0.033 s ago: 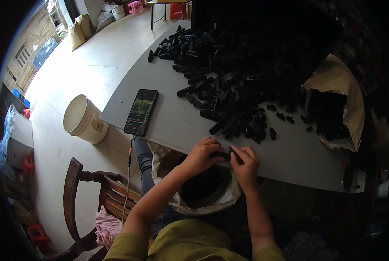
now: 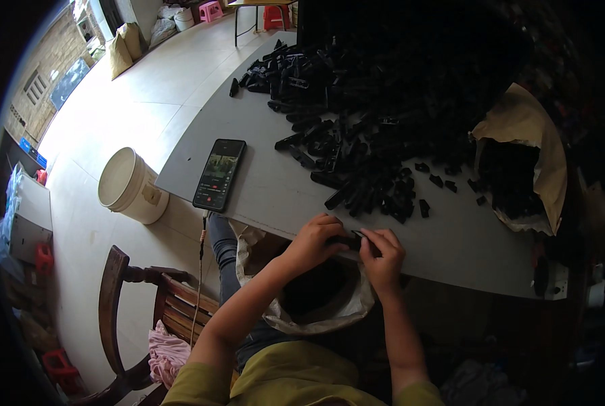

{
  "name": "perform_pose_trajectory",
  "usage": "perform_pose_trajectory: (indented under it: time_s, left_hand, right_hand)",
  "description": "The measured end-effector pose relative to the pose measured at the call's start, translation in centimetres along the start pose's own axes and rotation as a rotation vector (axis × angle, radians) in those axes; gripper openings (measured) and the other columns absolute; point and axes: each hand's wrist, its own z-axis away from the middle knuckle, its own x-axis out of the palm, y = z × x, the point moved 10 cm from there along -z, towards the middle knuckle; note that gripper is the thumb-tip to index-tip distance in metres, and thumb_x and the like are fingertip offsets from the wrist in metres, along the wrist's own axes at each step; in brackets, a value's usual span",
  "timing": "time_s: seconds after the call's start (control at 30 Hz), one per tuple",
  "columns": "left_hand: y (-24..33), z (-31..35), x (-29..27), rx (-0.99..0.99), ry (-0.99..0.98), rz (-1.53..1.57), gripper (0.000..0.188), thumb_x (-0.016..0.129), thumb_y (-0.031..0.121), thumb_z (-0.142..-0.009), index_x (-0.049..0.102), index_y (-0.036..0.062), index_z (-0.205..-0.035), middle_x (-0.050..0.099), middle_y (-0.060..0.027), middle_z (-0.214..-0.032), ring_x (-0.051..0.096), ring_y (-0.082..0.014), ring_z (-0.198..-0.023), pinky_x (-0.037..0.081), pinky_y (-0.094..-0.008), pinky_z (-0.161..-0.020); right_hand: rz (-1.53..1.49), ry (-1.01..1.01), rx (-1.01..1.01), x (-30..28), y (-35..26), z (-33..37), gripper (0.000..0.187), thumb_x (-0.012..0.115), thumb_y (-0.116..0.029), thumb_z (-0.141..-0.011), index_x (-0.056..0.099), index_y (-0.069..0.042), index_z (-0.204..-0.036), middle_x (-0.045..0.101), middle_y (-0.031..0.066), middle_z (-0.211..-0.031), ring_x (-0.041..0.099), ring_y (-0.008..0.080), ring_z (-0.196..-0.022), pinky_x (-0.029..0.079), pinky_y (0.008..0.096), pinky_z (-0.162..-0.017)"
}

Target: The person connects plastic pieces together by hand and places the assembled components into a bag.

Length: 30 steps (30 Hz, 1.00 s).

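Note:
Over the table's near edge, my left hand (image 2: 314,242) is closed round a dark, elongated plastic part (image 2: 346,240). My right hand (image 2: 384,260) pinches a small black piece (image 2: 359,234) against that part's right end; whether the two are joined cannot be made out. Just beyond my fingers lies a big heap of black elongated plastic parts (image 2: 323,142), with several small black pieces (image 2: 424,208) scattered on its right side. Below my hands an open whitish sack (image 2: 356,308) gapes, its inside dark.
A phone (image 2: 219,176) with a lit screen lies on the grey table (image 2: 262,196). An open brown paper bag (image 2: 549,155) of black pieces rests at the right. To the left are a white bucket (image 2: 130,186) and a wooden chair (image 2: 113,304) with pink cloth (image 2: 167,355).
My right fingertips have shifted very slightly, and the small black piece between them sits at a different tilt. My left hand holds its place.

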Motion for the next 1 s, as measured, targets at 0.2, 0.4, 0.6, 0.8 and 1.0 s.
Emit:
perform_pose_trajectory:
  time_s: [0.2, 0.4, 0.6, 0.8, 1.0]
  left_hand:
    - [-0.4, -0.1, 0.0, -0.032, -0.060, 0.030, 0.022, 0.075, 0.005, -0.068, 0.063, 0.0023, -0.087, 0.061, -0.0096, -0.092, 0.058, -0.0297, -0.090, 0.048, -0.0367, -0.077]
    - [0.3, -0.3, -0.4, -0.036, -0.117, 0.061, 0.023, 0.074, 0.004, -0.069, 0.062, 0.0021, -0.090, 0.061, -0.0102, -0.097, 0.058, -0.0292, -0.095, 0.048, -0.0370, -0.080]
    - [-0.3, -0.3, 0.0, -0.068, -0.139, 0.059, 0.025, 0.074, 0.003, -0.069, 0.061, 0.0030, -0.090, 0.061, -0.0100, -0.095, 0.058, -0.0292, -0.093, 0.048, -0.0363, -0.080]
    - [-0.3, -0.5, 0.1, -0.066, -0.136, 0.062, 0.024, 0.074, 0.002, -0.068, 0.061, 0.0032, -0.088, 0.062, -0.0093, -0.092, 0.058, -0.0283, -0.091, 0.048, -0.0360, -0.080]
    - [-1.0, -0.4, 0.0, -0.095, -0.138, 0.045, 0.024, 0.075, 0.002, -0.065, 0.063, 0.0027, -0.085, 0.064, -0.0086, -0.090, 0.059, -0.0274, -0.090, 0.048, -0.0355, -0.079]
  right_hand:
    - [-0.112, -0.004, -0.138, -0.6, -1.6, 0.2, 0.024, 0.068, 0.000, -0.074, 0.067, -0.001, -0.098, 0.062, 0.0102, -0.092, 0.063, 0.0202, -0.077, 0.050, 0.0283, -0.065]
    - [-0.193, -0.197, -0.041, 0.5, -0.2, -0.3, 0.022, 0.070, 0.001, -0.074, 0.062, 0.000, -0.095, 0.060, 0.0112, -0.095, 0.063, 0.0220, -0.077, 0.052, 0.0296, -0.065]
    - [-0.198, -0.128, -0.139, -0.5, -0.9, 0.3, 0.023, 0.070, 0.003, -0.075, 0.062, 0.001, -0.096, 0.059, 0.0096, -0.092, 0.062, 0.0180, -0.075, 0.050, 0.0265, -0.064]
    - [-0.204, -0.194, 0.055, 0.3, 0.6, -0.1, 0.026, 0.072, 0.002, -0.073, 0.064, 0.001, -0.097, 0.061, 0.0078, -0.097, 0.061, 0.0141, -0.076, 0.050, 0.0261, -0.064]
    - [-0.096, -0.342, -0.072, -0.1, 0.7, -0.3, 0.026, 0.072, 0.000, -0.074, 0.064, 0.002, -0.098, 0.061, 0.0095, -0.096, 0.062, 0.0172, -0.076, 0.051, 0.0270, -0.065]
